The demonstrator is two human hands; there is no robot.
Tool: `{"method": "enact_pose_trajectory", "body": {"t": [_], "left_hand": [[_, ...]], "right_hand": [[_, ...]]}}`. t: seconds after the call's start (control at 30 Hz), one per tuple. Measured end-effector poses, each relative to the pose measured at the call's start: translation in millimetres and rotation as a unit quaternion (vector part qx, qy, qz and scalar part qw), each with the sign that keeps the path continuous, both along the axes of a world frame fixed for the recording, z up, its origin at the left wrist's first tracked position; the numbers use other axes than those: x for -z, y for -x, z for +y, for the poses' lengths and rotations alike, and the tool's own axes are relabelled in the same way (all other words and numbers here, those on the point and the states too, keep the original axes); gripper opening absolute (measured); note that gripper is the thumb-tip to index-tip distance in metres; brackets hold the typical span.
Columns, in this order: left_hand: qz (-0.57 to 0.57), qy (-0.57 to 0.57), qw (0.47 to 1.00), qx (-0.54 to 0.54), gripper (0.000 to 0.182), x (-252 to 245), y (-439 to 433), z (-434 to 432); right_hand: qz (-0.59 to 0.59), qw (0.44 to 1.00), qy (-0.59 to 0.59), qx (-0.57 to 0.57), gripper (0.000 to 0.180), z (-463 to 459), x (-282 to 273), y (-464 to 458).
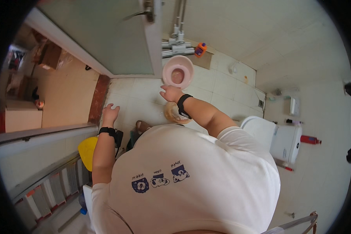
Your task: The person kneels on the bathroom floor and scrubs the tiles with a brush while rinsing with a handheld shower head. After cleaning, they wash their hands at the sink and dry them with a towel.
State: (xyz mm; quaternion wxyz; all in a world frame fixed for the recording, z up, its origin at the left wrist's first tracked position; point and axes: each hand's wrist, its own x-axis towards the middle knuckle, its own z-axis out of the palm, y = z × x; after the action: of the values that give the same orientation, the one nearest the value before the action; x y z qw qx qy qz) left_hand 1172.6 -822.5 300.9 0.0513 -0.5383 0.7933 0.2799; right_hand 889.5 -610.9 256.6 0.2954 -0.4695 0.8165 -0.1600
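My right hand [172,93] reaches forward over the tiled floor, thumb and fingers apart, with nothing seen in it. Just beyond it stands a pink plastic basin [166,70] with an oval inner opening; whether the hand touches its rim I cannot tell. Under my right wrist lies a rounded tan and whitish thing [171,112], partly covered by the arm and too unclear to name. My left hand [110,114] is held out near the doorway, fingers parted and holding nothing. Both wrists wear black straps.
A glass-panelled door [105,38] stands open at the left. Mops [178,44] and an orange bottle [200,50] are by the wall behind the basin. A white toilet [259,130] is at the right. A yellow object [87,153] is beside my left forearm.
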Motion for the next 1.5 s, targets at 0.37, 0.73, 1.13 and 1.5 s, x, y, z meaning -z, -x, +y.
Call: {"method": "enact_pose_trajectory", "body": {"t": [0.37, 0.73, 1.13, 1.5], "left_hand": [[0.042, 0.022, 0.995, -0.089, 0.074, 7.3, -89.3, -119.8], [0.015, -0.058, 0.973, -0.223, 0.083, -15.8, -119.4, -225.8], [0.004, 0.014, 0.942, -0.334, 0.076, -51.9, -145.4, -375.8], [-0.026, 0.028, 0.922, -0.386, 0.081, -73.7, -234.4, -570.7]], "right_hand": [[-0.041, 0.987, 0.050, -0.144, 0.051, -231.9, -31.3, -99.0], [-0.037, 0.962, 0.053, -0.266, 0.053, -392.4, -47.6, -141.4], [-0.131, 0.903, 0.006, -0.408, 0.043, -629.1, -56.2, -195.6], [-0.016, 0.869, 0.143, -0.474, 0.058, -833.4, -57.6, -325.8]]}}
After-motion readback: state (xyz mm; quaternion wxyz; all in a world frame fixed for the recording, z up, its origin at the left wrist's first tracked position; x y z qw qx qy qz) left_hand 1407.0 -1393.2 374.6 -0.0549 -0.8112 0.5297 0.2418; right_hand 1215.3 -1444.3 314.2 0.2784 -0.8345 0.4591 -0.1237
